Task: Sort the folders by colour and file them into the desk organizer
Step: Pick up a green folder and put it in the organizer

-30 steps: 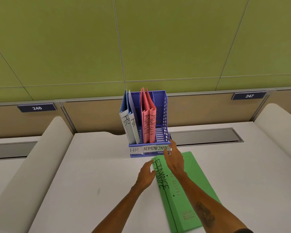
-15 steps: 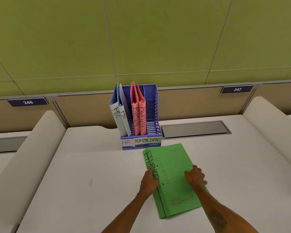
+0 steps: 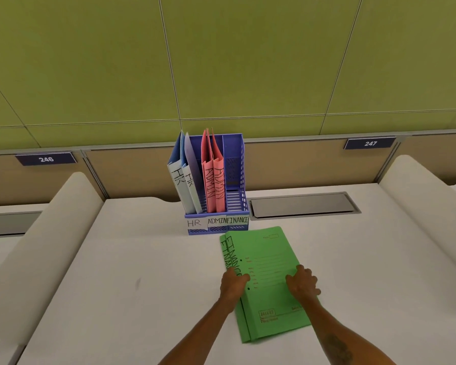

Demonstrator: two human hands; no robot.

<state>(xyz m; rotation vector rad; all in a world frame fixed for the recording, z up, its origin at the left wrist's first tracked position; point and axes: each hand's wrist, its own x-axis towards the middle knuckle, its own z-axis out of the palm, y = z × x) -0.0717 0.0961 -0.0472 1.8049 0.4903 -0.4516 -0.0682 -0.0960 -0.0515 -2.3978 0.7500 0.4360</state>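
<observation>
Grip: my left hand (image 3: 233,285) is curled over the spine edge of the green folders (image 3: 263,251), thumb side on the cover. My right hand (image 3: 303,284) is clenched on the opposite long edge. Both are grasping the stack, though whether the fingertips have got under the edges cannot be seen.

Between the hands: two green folders, one on the other, lie flat on the desk (image 3: 142,285). Their hand-lettered FINANCE spines are slightly offset beside my left hand. The stack runs from behind my wrists to well ahead of my knuckles.

Change: a second ago my right hand was stretched far forward, at the front of the organizer (image 3: 241,167), and my left hand lay near the far end of the spine. Half a second ago both had come back to the long edges, and they stay there now. The stack has not left the desk. I read this as the grip being set for a lift, not the lift itself.

Ahead of the grip: the stack's far corner ends just short of the organizer's labelled front (HR, ADMIN, FINANCE).

Beyond that: blue folders (image 3: 181,175) stand in the slot ahead and to the left, and pink folders (image 3: 213,180) stand in the middle one. The FINANCE slot (image 3: 233,198), almost straight ahead, holds nothing.

Meaning: two colours look filed. The green pair seems to be all that remains, and must be tipped upright, spine outward, to enter that slot.
</observation>
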